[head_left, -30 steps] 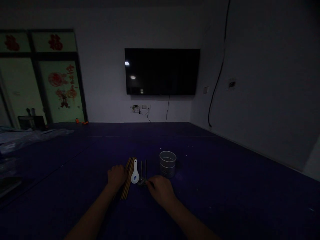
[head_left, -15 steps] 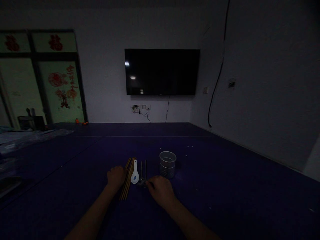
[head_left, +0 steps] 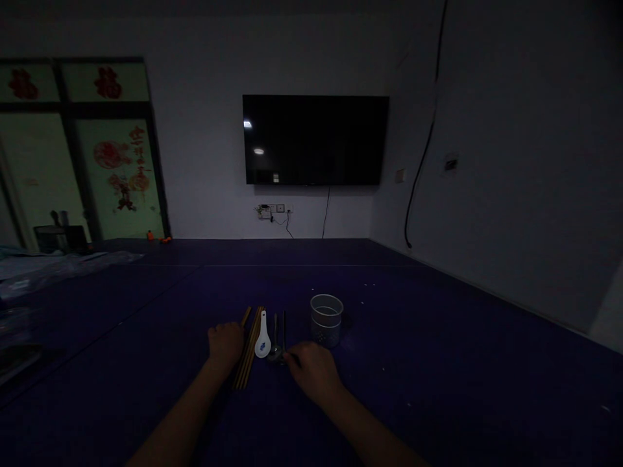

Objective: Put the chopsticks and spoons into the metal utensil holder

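Note:
The room is dim. On a dark blue surface (head_left: 438,363) lie several wooden chopsticks (head_left: 249,353), a white ceramic spoon (head_left: 263,337) with a blue mark, a metal spoon (head_left: 275,344) and a dark utensil (head_left: 284,327) side by side. A metal perforated holder (head_left: 326,319) stands upright just right of them. My left hand (head_left: 224,344) rests with curled fingers on the left side of the chopsticks. Closed fingers of my right hand (head_left: 311,371) touch the near ends of the metal spoon and the dark utensil; what they grip is too dark to tell.
A black wall-mounted TV (head_left: 315,139) hangs on the far wall above sockets (head_left: 273,209). A cable (head_left: 423,149) runs down the right wall. Glass doors with red decorations (head_left: 119,165) are at the left. Crumpled plastic sheeting (head_left: 43,269) lies at the far left.
One chopstick near my left hand has slid slightly away from the bundle to the left. Both hands stay almost where they were.

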Available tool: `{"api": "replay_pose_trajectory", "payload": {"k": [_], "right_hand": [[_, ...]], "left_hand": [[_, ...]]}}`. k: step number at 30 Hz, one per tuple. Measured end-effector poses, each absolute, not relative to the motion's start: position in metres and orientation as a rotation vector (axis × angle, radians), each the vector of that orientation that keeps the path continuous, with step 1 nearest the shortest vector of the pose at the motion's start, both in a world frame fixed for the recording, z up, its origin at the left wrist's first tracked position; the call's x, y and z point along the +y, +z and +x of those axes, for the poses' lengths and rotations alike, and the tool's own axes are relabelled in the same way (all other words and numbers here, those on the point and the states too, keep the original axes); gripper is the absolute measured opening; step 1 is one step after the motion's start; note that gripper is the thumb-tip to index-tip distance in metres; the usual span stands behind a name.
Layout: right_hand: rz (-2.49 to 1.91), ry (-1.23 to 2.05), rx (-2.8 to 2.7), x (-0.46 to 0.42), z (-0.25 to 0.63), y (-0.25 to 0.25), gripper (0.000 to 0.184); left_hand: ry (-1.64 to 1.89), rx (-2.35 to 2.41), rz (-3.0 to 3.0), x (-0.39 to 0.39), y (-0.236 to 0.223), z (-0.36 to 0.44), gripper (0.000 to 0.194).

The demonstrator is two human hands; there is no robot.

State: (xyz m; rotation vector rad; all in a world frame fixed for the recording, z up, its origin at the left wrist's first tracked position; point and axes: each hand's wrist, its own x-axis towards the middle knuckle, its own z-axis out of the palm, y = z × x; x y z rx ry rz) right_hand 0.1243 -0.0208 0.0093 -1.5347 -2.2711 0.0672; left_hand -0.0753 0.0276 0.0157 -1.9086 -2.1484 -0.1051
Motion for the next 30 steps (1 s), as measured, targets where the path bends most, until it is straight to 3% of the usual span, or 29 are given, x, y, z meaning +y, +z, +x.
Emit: {"api": "replay_pose_trajectory", "payload": {"k": [12, 20, 30], "right_hand": [[-1.517, 0.058, -2.279, -0.021, 0.124, 0.010, 0.034], [-1.536, 0.122, -2.261, -0.023, 0.124, 0.012, 0.031], [-1.095, 0.429, -1.673, -0.024, 0.122, 0.021, 0.046]], "left_hand": [[-0.085, -2.209, -1.853, 0.022, 0.024, -0.075, 0.037], [-0.263, -2.189, -1.759, 0.016, 0.036, -0.074, 0.039], [-0.585, -1.822, -1.911, -0.011, 0.061, -0.032, 0.035]]}}
